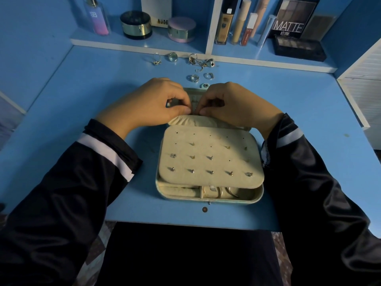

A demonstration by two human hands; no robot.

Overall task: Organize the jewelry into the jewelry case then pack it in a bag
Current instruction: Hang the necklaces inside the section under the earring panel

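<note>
The open pale-green jewelry case (pixel 255 195) lies on the blue desk in front of me. Its cream earring panel (pixel 208 159) carries several studs. Both hands hover over the case's far half, fingertips meeting above the cream pouch (pixel 191 120). My left hand (pixel 148 102) pinches something small, and a silver piece glints at its fingers. My right hand (pixel 233 104) has its fingers curled, pinching at the same spot. What they pinch is mostly hidden. Several rings (pixel 194 77) and a tangle of jewelry (pixel 201 61) lie on the desk beyond the hands.
A blue shelf (pixel 144 43) at the back holds jars, a perfume bottle (pixel 97 17), makeup tubes and a MATTE palette (pixel 292 19). A white panel (pixel 362 83) stands at the right. A small brown stud (pixel 204 209) lies near the desk's front edge.
</note>
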